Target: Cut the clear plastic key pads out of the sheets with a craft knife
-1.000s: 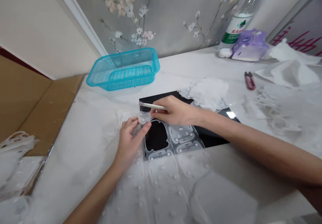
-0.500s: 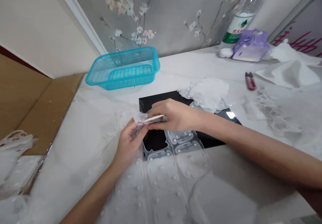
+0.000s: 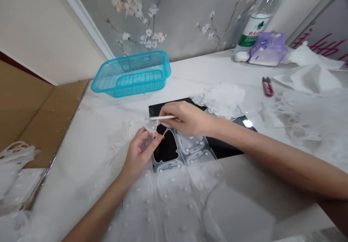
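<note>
On my white bench [image 3: 190, 75], the blue rectangular plastic basket [image 3: 141, 90] sits behind and left of the black rectangular sheet [image 3: 224, 147]. A pile of thin white pieces [image 3: 226, 97] overlaps the sheet's back edge; pink-handled snips [image 3: 268, 88] lie to its right.

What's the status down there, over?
Right hand: gripping slim white tool. Left hand: pinching translucent sheet by its cut-out opening. Right forearm crosses black board, partly hiding it.

Translucent sheet [image 3: 172, 184] of rounded white-dotted panels, flat across black board [image 3: 227, 144] and white table.
</note>
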The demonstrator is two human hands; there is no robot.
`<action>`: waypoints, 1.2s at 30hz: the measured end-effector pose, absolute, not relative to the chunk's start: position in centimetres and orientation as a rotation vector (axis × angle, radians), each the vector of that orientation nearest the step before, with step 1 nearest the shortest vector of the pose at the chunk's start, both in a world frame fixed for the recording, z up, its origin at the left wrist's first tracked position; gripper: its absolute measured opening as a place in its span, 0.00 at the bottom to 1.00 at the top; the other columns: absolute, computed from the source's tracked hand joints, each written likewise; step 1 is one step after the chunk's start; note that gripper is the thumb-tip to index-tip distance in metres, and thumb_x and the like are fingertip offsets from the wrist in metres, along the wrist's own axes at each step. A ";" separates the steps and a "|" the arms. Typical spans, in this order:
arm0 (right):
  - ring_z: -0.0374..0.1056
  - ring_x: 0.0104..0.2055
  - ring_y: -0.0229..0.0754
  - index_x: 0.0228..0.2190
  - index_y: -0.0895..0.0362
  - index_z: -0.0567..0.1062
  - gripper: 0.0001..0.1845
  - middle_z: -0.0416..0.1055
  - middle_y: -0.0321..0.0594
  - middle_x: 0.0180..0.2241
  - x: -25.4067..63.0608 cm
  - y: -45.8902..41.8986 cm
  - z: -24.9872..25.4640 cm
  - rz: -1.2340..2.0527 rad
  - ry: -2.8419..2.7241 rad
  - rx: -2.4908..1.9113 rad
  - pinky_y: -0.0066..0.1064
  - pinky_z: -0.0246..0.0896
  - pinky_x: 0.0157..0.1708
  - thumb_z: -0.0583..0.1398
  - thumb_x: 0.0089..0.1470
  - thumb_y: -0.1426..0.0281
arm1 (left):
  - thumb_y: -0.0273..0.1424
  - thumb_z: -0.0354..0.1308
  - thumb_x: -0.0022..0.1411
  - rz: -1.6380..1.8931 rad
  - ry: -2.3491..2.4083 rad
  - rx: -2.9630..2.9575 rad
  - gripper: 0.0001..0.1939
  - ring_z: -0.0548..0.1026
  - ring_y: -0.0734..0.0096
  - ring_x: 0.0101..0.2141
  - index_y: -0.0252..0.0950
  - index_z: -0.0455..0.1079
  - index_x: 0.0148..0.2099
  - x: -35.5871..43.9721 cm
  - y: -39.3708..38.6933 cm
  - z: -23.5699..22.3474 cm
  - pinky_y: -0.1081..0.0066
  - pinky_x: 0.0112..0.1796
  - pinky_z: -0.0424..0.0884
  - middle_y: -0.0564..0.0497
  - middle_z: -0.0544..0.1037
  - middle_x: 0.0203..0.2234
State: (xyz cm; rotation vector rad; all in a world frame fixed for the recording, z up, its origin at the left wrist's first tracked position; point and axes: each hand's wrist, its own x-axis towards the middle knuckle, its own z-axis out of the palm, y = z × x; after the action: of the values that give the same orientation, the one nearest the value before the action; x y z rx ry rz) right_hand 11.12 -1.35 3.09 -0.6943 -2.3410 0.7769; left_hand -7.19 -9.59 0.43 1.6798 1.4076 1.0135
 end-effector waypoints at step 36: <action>0.68 0.31 0.43 0.32 0.57 0.76 0.28 0.72 0.44 0.28 21.9 -4.3 2.4 -0.180 -1.867 -1.373 0.34 0.60 0.32 0.40 0.64 0.62 | 0.38 0.63 0.54 1.202 2.000 1.745 0.21 0.69 0.65 0.40 0.40 0.58 0.45 -6.8 -9.8 -0.9 0.63 0.44 0.65 0.52 0.66 0.37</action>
State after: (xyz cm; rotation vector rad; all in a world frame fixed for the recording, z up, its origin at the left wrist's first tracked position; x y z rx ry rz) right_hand 21.86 -4.33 2.41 -1.3734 -1.8665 -0.1803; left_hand -6.76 -9.84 -0.94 1.7450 1.9998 1.2024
